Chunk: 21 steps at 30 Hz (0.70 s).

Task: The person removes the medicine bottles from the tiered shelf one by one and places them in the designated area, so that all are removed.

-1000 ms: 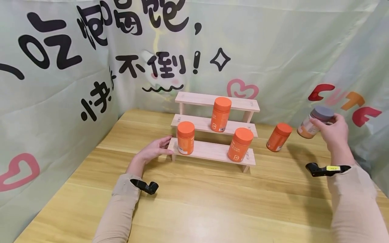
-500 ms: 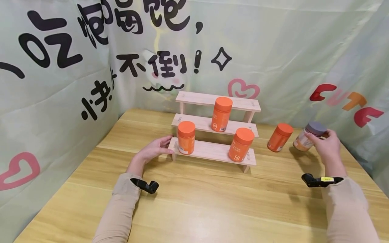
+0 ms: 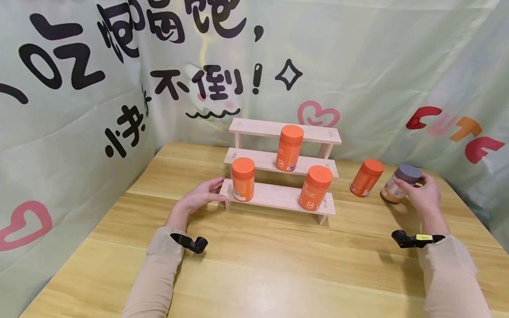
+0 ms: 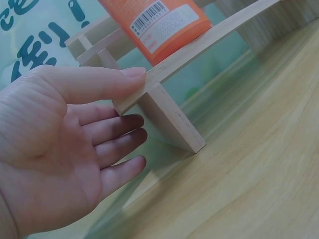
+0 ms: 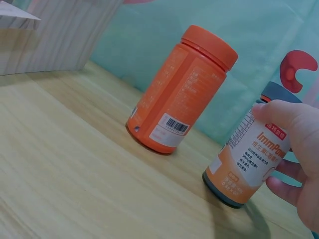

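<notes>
At the right of the table my right hand (image 3: 424,194) grips a supplement bottle (image 3: 397,186) with a grey-blue lid and a white-orange label. Thumb and fingers go round its upper part; in the right wrist view its base is at the tabletop. Just left of it stands an orange bottle (image 5: 179,94), apart from it. My left hand (image 3: 200,194) holds the left end of the lowest step of a pale wooden tiered shelf (image 3: 274,197). In the left wrist view the thumb lies on the board's corner and the other fingers reach below it.
Orange bottles stand on the lowest step, one at its left (image 3: 243,180) and one at its right (image 3: 315,189). Another orange bottle (image 3: 289,149) is on the middle step. A printed curtain (image 3: 377,66) hangs behind the wooden table (image 3: 254,269).
My right hand has brought the grey-lidded bottle down and left, from the air to the tabletop beside the orange bottle. The left hand has stayed on the shelf.
</notes>
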Motion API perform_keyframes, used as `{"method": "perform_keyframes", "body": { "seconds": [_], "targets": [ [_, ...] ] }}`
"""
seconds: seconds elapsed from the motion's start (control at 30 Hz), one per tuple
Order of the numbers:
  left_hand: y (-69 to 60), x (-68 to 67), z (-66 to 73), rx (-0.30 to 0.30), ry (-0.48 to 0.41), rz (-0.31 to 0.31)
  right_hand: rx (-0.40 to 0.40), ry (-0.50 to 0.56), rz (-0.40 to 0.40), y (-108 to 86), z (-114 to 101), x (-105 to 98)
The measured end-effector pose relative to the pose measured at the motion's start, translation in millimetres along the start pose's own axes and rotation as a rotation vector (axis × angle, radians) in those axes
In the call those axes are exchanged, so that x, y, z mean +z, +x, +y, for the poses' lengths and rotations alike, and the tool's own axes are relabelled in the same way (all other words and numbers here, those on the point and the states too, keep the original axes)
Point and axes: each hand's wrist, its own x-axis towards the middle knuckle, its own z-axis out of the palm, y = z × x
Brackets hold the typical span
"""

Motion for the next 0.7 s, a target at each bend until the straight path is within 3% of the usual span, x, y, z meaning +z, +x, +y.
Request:
{"method": "perform_keyframes", "body": {
  "seconds": [0.47, 0.57, 0.7],
  "targets": [
    [1.4, -0.7, -2.1, 0.001, -0.004, 0.001, -0.068, 0.048, -0.067, -3.6, 1.7, -6.0],
    [1.4, -0.5, -2.1, -0.002, -0.003, -0.004, -0.079, 0.099, -0.079, -5.3, 2.0, -11.6],
    [0.4, -0.5, -0.2, -0.006, -0.004, -0.005, -0.093, 0.277, -0.061, -7.0, -1.6, -21.3]
  ]
}}
